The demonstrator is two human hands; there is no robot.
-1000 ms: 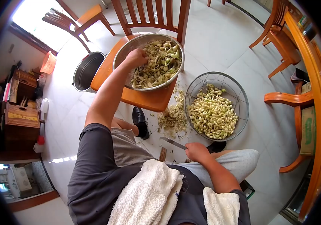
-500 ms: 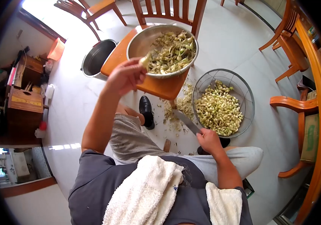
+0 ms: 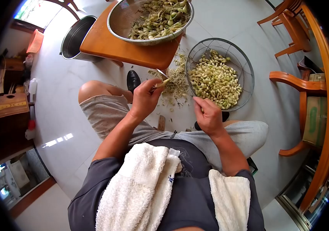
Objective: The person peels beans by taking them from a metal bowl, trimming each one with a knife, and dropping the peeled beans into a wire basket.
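My left hand is closed on a small onion bulb, its pale end poking out past the fingers. Closed around the handle of a knife is my right hand; the blade shows only as a thin strip pointing toward the chair, near the bulb. I cannot tell whether blade and bulb touch. Beyond the hands, a metal colander of untrimmed bulbs with dry roots and stalks stands on a wooden chair. A round wire basket of trimmed pale bulbs sits on the floor beside my right hand.
Peelings lie on the tiles below the chair. A dark metal bucket stands left of it, and a wood block lies between my feet. White towels hang over my chest. Wooden furniture lines the right side.
My left hand has come down and right from the colander's rim with the bulb, toward the knife. The view has shifted, and the knife blade now appears nearly edge-on.
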